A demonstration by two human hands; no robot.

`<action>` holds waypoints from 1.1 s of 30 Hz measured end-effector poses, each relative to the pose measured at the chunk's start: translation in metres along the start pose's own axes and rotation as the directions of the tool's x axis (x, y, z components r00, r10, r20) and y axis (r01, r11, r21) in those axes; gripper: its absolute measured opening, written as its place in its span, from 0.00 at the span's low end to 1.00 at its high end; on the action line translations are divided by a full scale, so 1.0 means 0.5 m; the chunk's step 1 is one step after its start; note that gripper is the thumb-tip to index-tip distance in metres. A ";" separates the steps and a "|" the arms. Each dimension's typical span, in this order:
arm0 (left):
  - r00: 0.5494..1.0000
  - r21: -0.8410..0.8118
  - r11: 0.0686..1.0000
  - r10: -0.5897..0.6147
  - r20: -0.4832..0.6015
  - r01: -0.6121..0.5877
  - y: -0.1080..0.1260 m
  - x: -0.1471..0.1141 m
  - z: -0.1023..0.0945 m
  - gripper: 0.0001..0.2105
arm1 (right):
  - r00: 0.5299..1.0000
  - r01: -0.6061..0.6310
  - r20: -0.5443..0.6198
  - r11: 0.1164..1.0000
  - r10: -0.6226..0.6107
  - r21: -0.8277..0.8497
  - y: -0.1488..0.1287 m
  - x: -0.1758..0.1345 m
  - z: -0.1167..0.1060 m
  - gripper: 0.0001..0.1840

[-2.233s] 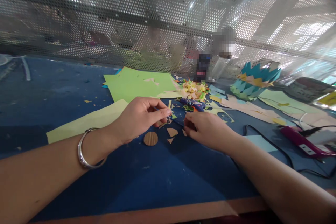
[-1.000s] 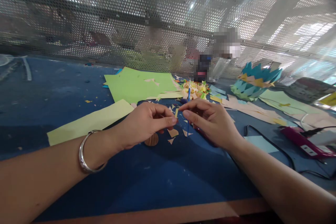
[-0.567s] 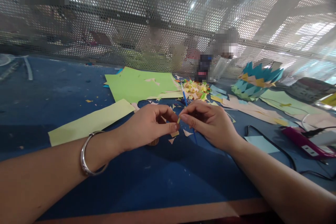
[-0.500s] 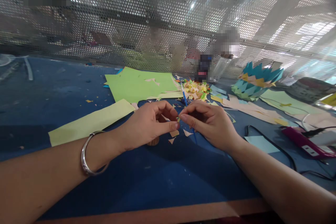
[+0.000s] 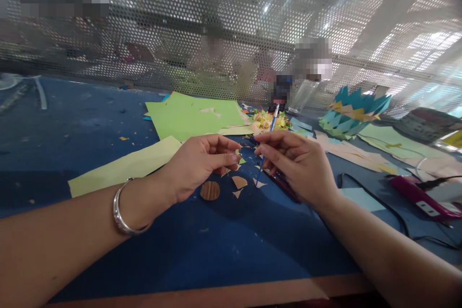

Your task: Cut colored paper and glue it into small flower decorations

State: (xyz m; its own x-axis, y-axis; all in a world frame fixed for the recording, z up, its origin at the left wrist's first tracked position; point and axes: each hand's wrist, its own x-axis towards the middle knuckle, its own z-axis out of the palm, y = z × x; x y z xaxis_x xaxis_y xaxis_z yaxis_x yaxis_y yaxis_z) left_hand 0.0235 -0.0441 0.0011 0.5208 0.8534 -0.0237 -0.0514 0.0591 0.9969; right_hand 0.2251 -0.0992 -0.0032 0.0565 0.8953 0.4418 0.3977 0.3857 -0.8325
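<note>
While the blue table (image 5: 216, 250) spreads beneath both my hands and a green paper sheet (image 5: 195, 122) lies beyond my left one, my left hand (image 5: 195, 163) faces my right hand (image 5: 299, 163) across a narrow gap. My left thumb and forefinger are drawn into a pinch; my right hand is loosely curled, thumb and forefinger a little apart, with a slim blue brush (image 5: 273, 121) lodged in it. Steeply tilted, the brush has its long axis running from a low end below my right fingertips up and away from me, silvery end leaning right. Behind its upper part is a heap of scraps (image 5: 262, 122). Nearer me than my left fingertips lies a round wooden disc (image 5: 210, 191), with cut pieces (image 5: 239, 182) scattered between my hands. Smallest is the pale paper bit (image 5: 237, 152) in my left pinch.
</note>
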 end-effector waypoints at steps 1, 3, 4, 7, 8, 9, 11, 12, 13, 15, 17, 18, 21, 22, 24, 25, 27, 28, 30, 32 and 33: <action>1.000 -0.023 1.000 -0.006 -0.004 0.006 0.000 0.001 0.000 0.10 | 1.000 0.005 -0.030 0.999 -0.004 0.053 0.001 0.001 -0.001 0.10; 1.000 -0.053 0.998 -0.015 -0.007 0.015 -0.002 0.003 -0.001 0.10 | 0.996 0.020 -0.089 0.988 -0.006 0.151 0.002 0.005 -0.002 0.09; 1.000 -0.062 0.998 -0.020 -0.008 0.020 -0.003 0.003 -0.002 0.10 | 0.993 0.025 -0.119 0.982 -0.003 0.187 0.002 0.006 -0.002 0.08; 1.000 -0.088 0.996 -0.025 -0.006 0.024 -0.007 0.004 -0.004 0.11 | 0.983 0.019 -0.182 0.974 0.023 0.226 0.000 0.010 -0.001 0.06; 1.000 -0.096 0.995 -0.021 -0.007 0.020 -0.009 0.004 -0.004 0.12 | 0.981 0.016 -0.192 0.972 0.029 0.234 -0.001 0.011 0.000 0.06; 1.000 -0.103 0.995 -0.014 -0.010 0.013 -0.010 0.004 -0.003 0.12 | 0.980 0.013 -0.194 0.969 0.037 0.248 -0.001 0.011 0.001 0.05; 1.000 -0.102 0.995 0.001 -0.021 -0.003 -0.012 0.002 -0.001 0.13 | 0.980 0.001 -0.188 0.957 0.056 0.290 0.001 0.011 0.005 0.06; 1.000 -0.098 0.995 0.006 -0.027 -0.009 -0.011 0.000 0.001 0.13 | 0.981 -0.006 -0.185 0.951 0.067 0.310 0.003 0.011 0.007 0.06; 0.999 -0.093 0.996 0.009 -0.033 -0.012 -0.011 -0.002 0.004 0.14 | 0.980 -0.013 -0.182 0.946 0.076 0.325 0.005 0.011 0.009 0.07; 0.999 -0.085 0.996 0.011 -0.051 -0.016 -0.008 -0.005 0.009 0.14 | 0.979 -0.015 -0.185 0.939 0.084 0.344 0.010 0.011 0.013 0.07; 0.997 -0.084 0.996 0.013 -0.071 -0.019 -0.006 -0.008 0.015 0.14 | 0.978 -0.001 -0.196 0.931 0.078 0.365 0.014 0.011 0.016 0.07; 0.997 -0.085 0.996 0.010 -0.079 -0.017 -0.005 -0.009 0.017 0.14 | 0.977 0.006 -0.201 0.925 0.076 0.380 0.015 0.011 0.018 0.07; 0.997 -0.092 0.996 -0.004 -0.082 -0.003 -0.002 -0.011 0.021 0.13 | 0.973 0.021 -0.219 0.913 0.075 0.406 0.017 0.013 0.022 0.06; 0.997 -0.097 0.995 -0.012 -0.080 0.004 -0.002 -0.012 0.022 0.13 | 0.972 0.023 -0.224 0.913 0.076 0.408 0.017 0.014 0.023 0.06; 0.997 -0.109 0.994 -0.026 -0.079 0.017 -0.001 -0.013 0.023 0.13 | 0.970 0.023 -0.232 0.915 0.077 0.403 0.017 0.014 0.025 0.05; 0.996 -0.117 0.993 -0.034 -0.081 0.024 -0.001 -0.013 0.023 0.12 | 0.969 0.023 -0.236 0.918 0.077 0.396 0.016 0.014 0.026 0.05; 0.995 -0.131 0.990 -0.053 -0.083 0.042 0.000 -0.015 0.023 0.12 | 0.966 0.026 -0.247 0.928 0.072 0.372 0.015 0.013 0.028 0.05; 0.995 -0.140 0.989 -0.062 -0.081 0.050 0.000 -0.015 0.024 0.12 | 0.965 0.030 -0.255 0.933 0.067 0.359 0.015 0.012 0.028 0.05; 0.995 -0.160 0.985 -0.081 -0.065 0.070 0.002 -0.016 0.024 0.12 | 0.960 0.044 -0.273 0.940 0.053 0.339 0.015 0.011 0.029 0.05; 0.994 -0.193 0.977 -0.100 -0.034 0.092 0.003 -0.018 0.023 0.11 | 0.956 0.063 -0.291 0.944 0.036 0.325 0.016 0.010 0.030 0.05; 0.994 -0.213 0.972 -0.109 -0.022 0.102 0.004 -0.018 0.023 0.10 | 0.955 0.071 -0.297 0.947 0.027 0.314 0.017 0.009 0.030 0.05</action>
State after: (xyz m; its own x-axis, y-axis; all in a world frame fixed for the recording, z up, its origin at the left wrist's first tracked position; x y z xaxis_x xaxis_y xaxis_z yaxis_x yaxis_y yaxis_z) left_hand 0.0284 -0.0576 0.0041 0.5046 0.8530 -0.1335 -0.1781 0.2542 0.9506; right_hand 0.2150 -0.0886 -0.0130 0.3365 0.7988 0.4987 0.0927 0.4989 -0.8617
